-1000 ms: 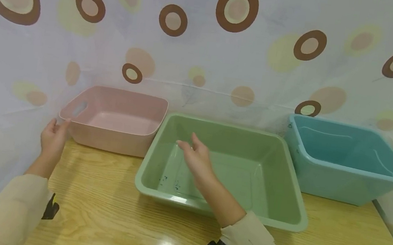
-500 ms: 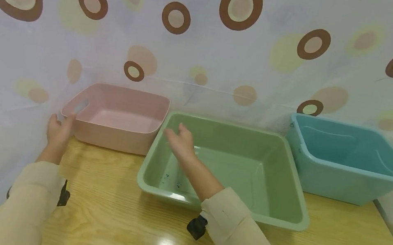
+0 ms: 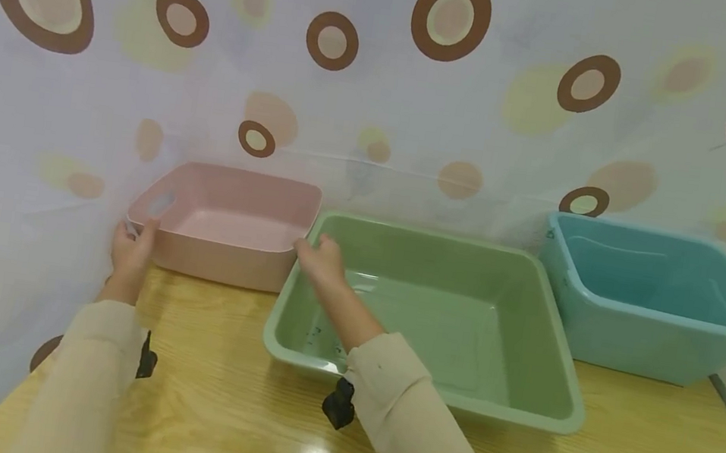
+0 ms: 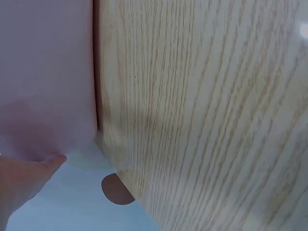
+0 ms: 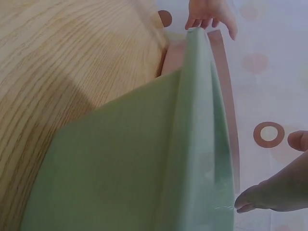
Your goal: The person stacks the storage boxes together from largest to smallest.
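A pink plastic basin with a cut-out handle stands at the back left of the table. At its front left corner is my left hand. In the left wrist view a fingertip of the left hand meets the basin's pink wall. My right hand reaches over the left rim of a green basin, beside the pink basin's right front corner. In the right wrist view the right hand's thumb and fingers are apart. Whether they touch the pink basin cannot be told.
A deeper blue-green bin stands at the right, close against the green basin. All three containers sit on a wood-grain table. Behind and at the sides hangs a white sheet with coloured circles.
My right hand has moved left, from over the middle of the green basin to its left rim beside the pink basin. The left hand has come in closer to the pink basin's corner.
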### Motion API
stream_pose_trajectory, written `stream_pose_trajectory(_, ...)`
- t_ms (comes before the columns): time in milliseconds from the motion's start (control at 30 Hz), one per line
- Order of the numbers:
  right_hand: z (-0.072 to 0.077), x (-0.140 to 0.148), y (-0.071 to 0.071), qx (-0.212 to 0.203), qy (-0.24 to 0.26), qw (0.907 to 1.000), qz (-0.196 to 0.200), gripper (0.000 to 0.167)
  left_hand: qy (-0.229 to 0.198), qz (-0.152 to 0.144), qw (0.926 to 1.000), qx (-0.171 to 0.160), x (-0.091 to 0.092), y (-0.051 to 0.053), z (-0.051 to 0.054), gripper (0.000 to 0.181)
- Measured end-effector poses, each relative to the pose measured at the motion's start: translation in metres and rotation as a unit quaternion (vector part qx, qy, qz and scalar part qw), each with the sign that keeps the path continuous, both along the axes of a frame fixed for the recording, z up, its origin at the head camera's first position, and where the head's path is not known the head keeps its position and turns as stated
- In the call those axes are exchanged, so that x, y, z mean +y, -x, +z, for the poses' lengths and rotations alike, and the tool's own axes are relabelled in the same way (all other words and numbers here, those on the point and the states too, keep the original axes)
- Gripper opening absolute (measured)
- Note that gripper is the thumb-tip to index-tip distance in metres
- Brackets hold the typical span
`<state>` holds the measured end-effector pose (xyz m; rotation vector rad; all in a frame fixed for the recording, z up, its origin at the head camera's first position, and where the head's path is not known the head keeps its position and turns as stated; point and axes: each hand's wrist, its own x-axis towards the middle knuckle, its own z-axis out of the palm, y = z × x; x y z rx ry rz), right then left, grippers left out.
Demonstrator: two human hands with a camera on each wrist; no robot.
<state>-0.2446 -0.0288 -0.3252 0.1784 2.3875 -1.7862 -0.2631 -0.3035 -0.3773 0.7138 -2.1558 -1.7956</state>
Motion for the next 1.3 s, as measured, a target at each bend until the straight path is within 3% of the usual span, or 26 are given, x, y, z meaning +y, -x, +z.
stream_pose_trajectory(167, -0.005, 0.001, 0.006, -0.022, 0.004, 0.9998, -0.004, 0.064, -0.012, 0.022, 0.9990, 0.038, 0.006, 0.007, -0.006, 0.064)
stream_pose_trajectory(533, -0.012, 0.002, 0.015, -0.035, 0.044, 0.9984, 0.007, 0.064, -0.027, 0.000, 0.9996, 0.012, -0.001, 0.005, -0.006, 0.079)
stream_pose_trajectory(700, -0.021, -0.001, 0.024, -0.037, 0.031, 0.9988, 0.008, 0.066, -0.045, -0.003, 0.9989, 0.015, -0.004, 0.004, -0.006, 0.075)
stream_pose_trajectory(967, -0.017, -0.002, 0.019, -0.041, 0.040, 0.9981, 0.025, 0.064, -0.002, 0.038, 0.9991, 0.019, -0.007, 0.009, -0.005, 0.059)
stream_pose_trajectory(1300, -0.021, 0.000, 0.019, -0.012, 0.003, 0.9995, 0.029, 0.063, 0.033, 0.026, 0.9991, -0.006, -0.004, 0.006, -0.003, 0.054)
